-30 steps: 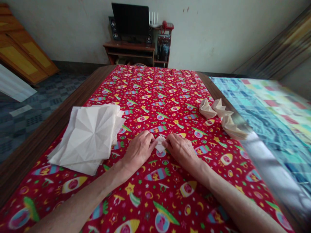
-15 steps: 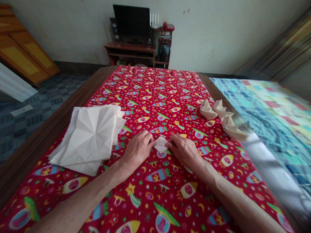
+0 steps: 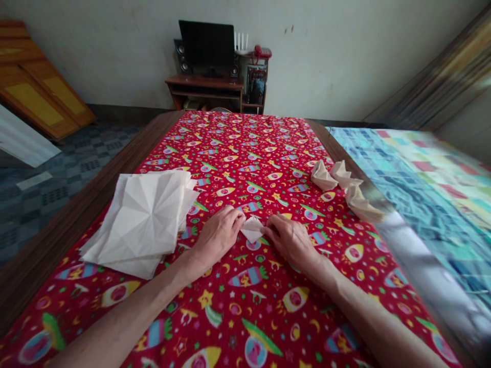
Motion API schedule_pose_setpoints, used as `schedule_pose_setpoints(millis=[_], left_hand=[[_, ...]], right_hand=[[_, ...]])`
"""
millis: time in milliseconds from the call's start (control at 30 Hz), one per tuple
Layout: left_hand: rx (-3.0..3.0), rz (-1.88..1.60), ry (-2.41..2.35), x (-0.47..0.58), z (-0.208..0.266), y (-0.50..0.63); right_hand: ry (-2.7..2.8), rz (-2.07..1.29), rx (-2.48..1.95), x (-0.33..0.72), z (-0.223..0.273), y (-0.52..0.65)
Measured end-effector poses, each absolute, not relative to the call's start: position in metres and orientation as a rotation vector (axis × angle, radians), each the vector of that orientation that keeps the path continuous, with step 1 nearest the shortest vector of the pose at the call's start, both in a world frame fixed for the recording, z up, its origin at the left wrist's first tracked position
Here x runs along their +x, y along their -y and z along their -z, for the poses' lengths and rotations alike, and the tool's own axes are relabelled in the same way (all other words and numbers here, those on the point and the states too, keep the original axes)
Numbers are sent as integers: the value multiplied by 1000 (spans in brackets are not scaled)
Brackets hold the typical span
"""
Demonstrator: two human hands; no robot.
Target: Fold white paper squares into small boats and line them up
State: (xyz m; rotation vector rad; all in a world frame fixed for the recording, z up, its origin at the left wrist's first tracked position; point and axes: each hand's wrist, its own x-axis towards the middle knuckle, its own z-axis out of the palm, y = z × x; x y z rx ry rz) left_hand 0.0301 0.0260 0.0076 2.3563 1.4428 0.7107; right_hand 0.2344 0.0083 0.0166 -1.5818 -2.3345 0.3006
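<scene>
A small folded piece of white paper (image 3: 252,230) lies on the red patterned tablecloth (image 3: 245,306), between my two hands. My left hand (image 3: 222,229) pinches its left corner with the fingers closed. On the opposite side, my right hand (image 3: 288,236) grips the right corner between thumb and fingertips. The lower point of the paper faces me. Left of my left hand rests a stack of creased white paper sheets (image 3: 141,217), the top one showing folds that radiate from its middle. Exactly how the fingertips press the paper is partly hidden.
Several folded paper shapes (image 3: 360,203) stand near the table's right edge. Beyond that edge is a bed with a blue patterned cover (image 3: 395,189). A desk with a monitor (image 3: 207,48) and a red telephone (image 3: 263,51) stands against the far wall. A wooden cabinet (image 3: 42,87) is at left.
The camera view has tilted slightly upward. Both hands stay at the paper's corners, and its upper folds look a little flatter now.
</scene>
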Motion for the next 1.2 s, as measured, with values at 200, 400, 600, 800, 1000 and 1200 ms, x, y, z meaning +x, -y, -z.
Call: schedule_pose_setpoints(millis=[200,400,600,800,1000,1200], left_hand=[[2307,-577,-1355,36,-16,-38],[2215,-757,-1268,40,-20,-35],[2168,-968,-1132,43,-26,-28],[2009,-1057,-1127,40,-32,-29],[1825,-1120,-1254,30,-26,-36],[1951,-1121,-1392,19,-16,-42]], right_hand=[[2235,-411,-1430,241,-9,-8],[1947,-778,-1307,239,-8,-14],[1757,-902,-1196,231,-17,-14],[1591,-939,-1174,230,-18,-13],[1433,-967,-1261,235,-15,-17],[1508,-820,-1354,245,-8,-23]])
